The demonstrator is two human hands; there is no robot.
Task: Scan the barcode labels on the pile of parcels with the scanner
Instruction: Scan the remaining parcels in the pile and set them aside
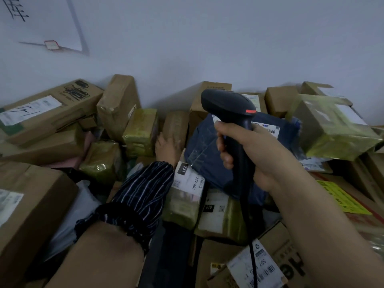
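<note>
On my feed the right hand [255,154] is wrapped round the handle of the black barcode scanner [228,104], fingers curled across the front of the grip. The scanner stands upright in the middle of the view, its head with the red stripe tipped toward the pile of parcels [62,142] heaped against the pale wall [228,38]. Its cable [254,267] hangs straight down past the wrist.

Just behind the scanner lies a dark blue mailer bag [205,156] with a white barcode label [267,128] near its top edge. The left hand [168,148], in a striped sleeve cover [141,196], reaches into the pile and touches a small brown carton [176,125] beside the bag. It is blurred, and I cannot tell whether its fingers curl round the carton or only rest on it.

A parcel marked 231 [187,179] sits below that hand, and green-taped parcels [141,129] lie to its left.
</note>
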